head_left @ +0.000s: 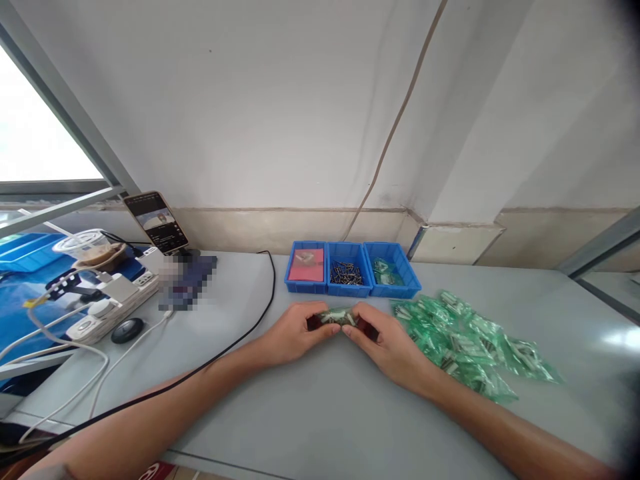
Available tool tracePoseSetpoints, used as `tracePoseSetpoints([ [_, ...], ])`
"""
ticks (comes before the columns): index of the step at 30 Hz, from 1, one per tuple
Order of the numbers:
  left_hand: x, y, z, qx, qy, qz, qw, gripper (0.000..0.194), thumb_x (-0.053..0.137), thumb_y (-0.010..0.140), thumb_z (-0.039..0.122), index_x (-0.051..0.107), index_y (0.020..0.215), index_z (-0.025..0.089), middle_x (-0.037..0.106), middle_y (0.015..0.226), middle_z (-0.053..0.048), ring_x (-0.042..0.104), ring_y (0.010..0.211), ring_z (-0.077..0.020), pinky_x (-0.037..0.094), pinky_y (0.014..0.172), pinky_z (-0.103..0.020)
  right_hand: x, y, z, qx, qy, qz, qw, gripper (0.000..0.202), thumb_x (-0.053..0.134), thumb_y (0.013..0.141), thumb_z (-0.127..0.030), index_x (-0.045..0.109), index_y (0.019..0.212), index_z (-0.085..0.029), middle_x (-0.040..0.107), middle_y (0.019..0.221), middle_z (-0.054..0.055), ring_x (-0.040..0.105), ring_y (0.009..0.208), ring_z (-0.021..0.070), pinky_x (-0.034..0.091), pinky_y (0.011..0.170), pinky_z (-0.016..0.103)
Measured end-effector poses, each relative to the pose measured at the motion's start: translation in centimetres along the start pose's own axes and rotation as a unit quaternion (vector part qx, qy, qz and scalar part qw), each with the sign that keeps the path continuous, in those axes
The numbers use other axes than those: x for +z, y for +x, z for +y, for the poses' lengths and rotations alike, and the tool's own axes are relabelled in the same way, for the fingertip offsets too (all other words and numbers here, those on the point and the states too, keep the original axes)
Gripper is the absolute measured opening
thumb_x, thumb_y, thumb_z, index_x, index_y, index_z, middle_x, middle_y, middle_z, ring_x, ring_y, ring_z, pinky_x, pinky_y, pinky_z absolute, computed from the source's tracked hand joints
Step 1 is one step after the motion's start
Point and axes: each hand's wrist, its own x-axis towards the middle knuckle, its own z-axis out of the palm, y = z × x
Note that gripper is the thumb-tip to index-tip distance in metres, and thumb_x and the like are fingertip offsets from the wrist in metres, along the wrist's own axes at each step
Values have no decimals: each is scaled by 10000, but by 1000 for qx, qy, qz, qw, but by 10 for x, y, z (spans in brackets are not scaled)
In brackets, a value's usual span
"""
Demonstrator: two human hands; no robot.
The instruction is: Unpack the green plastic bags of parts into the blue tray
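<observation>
My left hand [297,330] and my right hand [383,337] are closed on the two ends of a small green plastic bag [339,316], just above the grey table. Pale, short pieces show through the bag between my thumbs; its ends are hidden by my fingers. To the right of my right hand lies a pile of similar green bags [460,340] with pale pieces inside. Behind my hands stand three blue bins: one with a red sheet and a clear bag [306,265], one with dark metal screws [346,273], one with green bags [384,272].
A black cable [250,327] crosses the table and passes over my left forearm. On the left are a propped phone [157,223], a power strip [120,303], a black mouse [127,330], white cords and a lidded cup [86,245]. The wall [280,133] rises behind the table.
</observation>
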Motion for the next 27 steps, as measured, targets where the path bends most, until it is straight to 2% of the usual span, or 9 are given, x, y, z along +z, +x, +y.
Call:
tracePoseSetpoints([
  [3, -1, 0, 2, -4, -11, 9, 1000, 405, 604, 1030, 503, 553, 803, 172, 478, 757, 24, 408, 705, -134, 329, 631, -255, 1, -1, 1, 25, 47, 33, 998, 166, 556, 1082, -421, 588, 1122, -264, 628, 882, -5, 581, 768, 194, 462, 680, 308],
  [6, 0, 0, 3, -8, -16, 11, 1000, 375, 601, 1025, 471, 537, 805, 174, 457, 755, 23, 394, 701, -133, 319, 617, -254, 0, -3, 2, 23, 61, 76, 995, 153, 536, 1094, -416, 556, 1109, -265, 642, 942, 10, 595, 783, 189, 454, 643, 290],
  [9, -1, -1, 4, -3, -14, 9, 1000, 363, 600, 1019, 435, 514, 778, 178, 436, 745, 25, 378, 694, -130, 308, 611, -253, 0, -5, 2, -10, 20, 61, 998, 141, 495, 1109, -370, 599, 1104, -274, 669, 999, 32, 627, 841, 206, 456, 638, 292],
  [13, -2, -2, 7, 0, -20, -4, 1000, 347, 603, 1020, 441, 560, 804, 172, 459, 753, 20, 389, 701, -135, 315, 616, -254, 0, -5, 4, -76, -14, 34, 996, 208, 452, 1106, -276, 645, 1183, -291, 676, 1131, 61, 650, 937, 225, 518, 806, 340],
  [16, -2, -2, 7, -5, -44, -22, 999, 365, 596, 1033, 483, 614, 861, 162, 498, 776, 14, 409, 716, -139, 334, 632, -255, 1, -5, 7, -74, -18, 28, 997, 224, 487, 1071, -227, 628, 1229, -302, 663, 1089, 47, 639, 875, 214, 519, 767, 330],
  [20, -1, -2, 4, -5, -68, -50, 996, 434, 596, 1035, 557, 641, 881, 154, 525, 795, 11, 425, 724, -137, 345, 641, -252, 2, -4, 9, -72, -30, 34, 996, 226, 571, 1003, -175, 630, 1186, -293, 648, 1026, 33, 619, 838, 212, 520, 762, 327],
  [22, -2, -2, 3, -1, -69, -59, 996, 464, 601, 1030, 580, 638, 856, 151, 525, 788, 12, 425, 716, -134, 341, 636, -250, 1, -4, 8, -76, -34, 40, 996, 187, 563, 1013, -181, 643, 1144, -287, 649, 1043, 38, 621, 843, 212, 518, 771, 331],
  [27, -2, -2, 3, 21, -71, -45, 996, 546, 477, 1086, 610, 657, 852, 151, 612, 806, -19, 519, 742, -156, 405, 685, -265, 0, -4, 3, -68, -20, 59, 996, 128, 531, 1077, -315, 652, 1073, -275, 653, 998, 38, 622, 843, 216, 508, 774, 337],
])
